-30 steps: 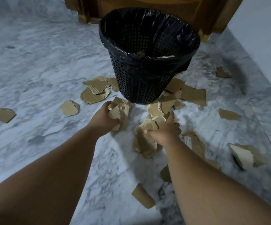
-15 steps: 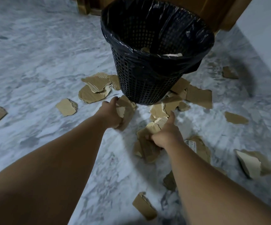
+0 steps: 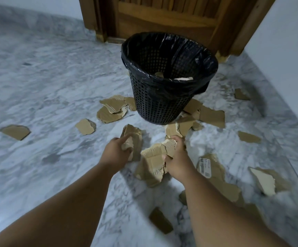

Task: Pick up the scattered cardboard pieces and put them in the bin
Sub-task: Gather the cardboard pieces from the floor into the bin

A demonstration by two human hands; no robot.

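A black mesh bin lined with a black bag stands on the marble floor, a couple of cardboard pieces inside it. My left hand grips a bunch of torn cardboard pieces just in front of the bin. My right hand grips a larger stack of cardboard pieces beside it. Both bunches are held above the floor, below the bin's rim. Several loose pieces lie around the bin's base, such as a pile on the left and a flat piece on the right.
A wooden door stands behind the bin, a white wall runs along the right. More scraps lie at the far left, near the right wall, and a labelled piece under my right forearm.
The view has tilted up and pulled back, so the bin sits farther away and the door shows. Both hands keep their cardboard bunches and have lifted slightly off the floor.
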